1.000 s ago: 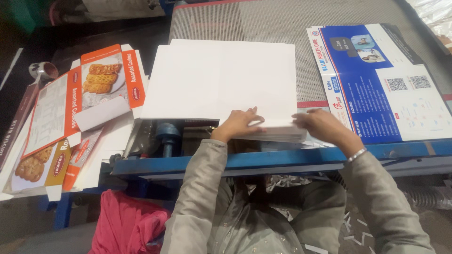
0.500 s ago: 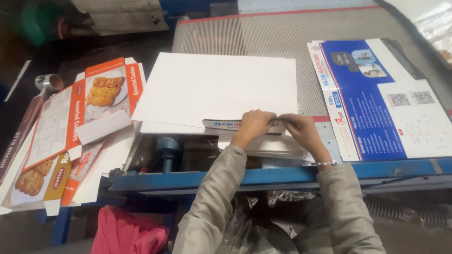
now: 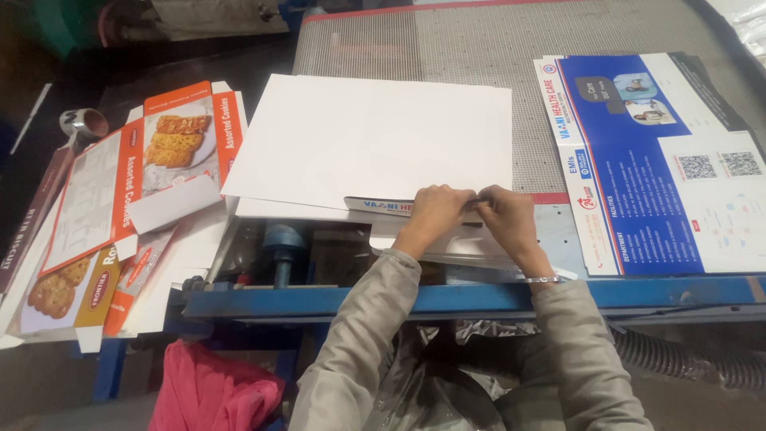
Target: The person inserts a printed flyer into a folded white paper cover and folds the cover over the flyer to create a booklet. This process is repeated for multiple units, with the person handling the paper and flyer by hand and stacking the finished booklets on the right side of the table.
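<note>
A stack of large white sheets [image 3: 375, 140] lies face down on the grey mesh bed of a blue-framed machine [image 3: 479, 297]. At the stack's near edge my left hand [image 3: 435, 211] and my right hand [image 3: 504, 214] sit close together. Both pinch the folded-up front edge of a printed sheet [image 3: 381, 206], whose blue-and-white printed side shows as a narrow strip. More white sheets [image 3: 467, 243] lie under my hands.
A blue and white printed poster stack [image 3: 662, 160] lies at the right on the mesh. Flattened orange biscuit cartons [image 3: 120, 183] are spread at the left, with a tape roll [image 3: 82, 122] beyond them. A pink cloth [image 3: 211, 395] and a grey ribbed hose [image 3: 686, 359] sit below.
My hands moved together from apart at the stack's front edge. They now pinch and lift the front edge, showing its printed side.
</note>
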